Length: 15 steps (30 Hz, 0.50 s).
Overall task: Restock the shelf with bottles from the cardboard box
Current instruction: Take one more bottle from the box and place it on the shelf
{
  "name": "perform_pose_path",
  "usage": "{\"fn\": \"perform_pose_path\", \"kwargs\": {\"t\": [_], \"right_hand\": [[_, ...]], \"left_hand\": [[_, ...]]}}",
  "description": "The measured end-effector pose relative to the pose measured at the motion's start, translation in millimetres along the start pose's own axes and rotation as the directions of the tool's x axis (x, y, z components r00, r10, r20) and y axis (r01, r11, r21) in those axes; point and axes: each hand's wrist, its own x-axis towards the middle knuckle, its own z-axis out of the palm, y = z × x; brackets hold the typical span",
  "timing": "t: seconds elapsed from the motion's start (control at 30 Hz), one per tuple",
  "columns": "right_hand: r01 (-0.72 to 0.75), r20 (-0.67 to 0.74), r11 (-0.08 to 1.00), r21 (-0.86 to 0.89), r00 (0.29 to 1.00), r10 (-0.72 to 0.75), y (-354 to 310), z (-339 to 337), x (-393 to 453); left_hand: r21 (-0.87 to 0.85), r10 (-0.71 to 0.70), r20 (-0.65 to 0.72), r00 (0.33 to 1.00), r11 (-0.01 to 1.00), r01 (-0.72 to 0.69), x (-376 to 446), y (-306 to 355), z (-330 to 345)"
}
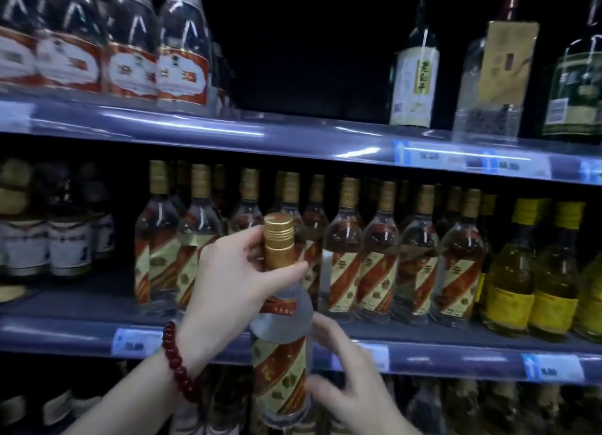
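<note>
A clear bottle with a gold cap and a red-and-gold diagonal label stands upright in front of the middle shelf. My left hand, with a red bead bracelet on its wrist, grips the bottle's neck just under the cap. My right hand is beside the bottle's lower body, fingers spread and touching its right side. Behind it on the middle shelf stands a row of matching bottles. The cardboard box is out of view.
Yellow-capped bottles stand at the middle shelf's right end, dark-topped white-labelled ones at its left. The upper shelf holds red-and-white labelled bottles on the left, a dark gap in its middle, and mixed bottles on the right. More bottles stand below.
</note>
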Motion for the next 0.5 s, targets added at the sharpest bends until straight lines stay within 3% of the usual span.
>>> {"fn": "perform_pose_path", "kwargs": {"t": [0.07, 0.2, 0.5], "right_hand": [[-0.026, 0.027, 0.995, 0.097, 0.999, 0.024, -18, 26, 14], [-0.01, -0.075, 0.996, 0.094, 0.997, 0.017, -38, 76, 39], [0.133, -0.162, 0.97, 0.203, 0.982, -0.101, -104, 181, 108]], "left_hand": [[0.032, 0.004, -0.044, 0.999, 0.999, -0.003, 2, -4, -19], [0.063, -0.003, -0.093, 0.996, 0.998, 0.009, 6, -11, -62], [0.206, -0.002, -0.017, 1.0, 0.979, 0.005, 23, -22, -181]]}}
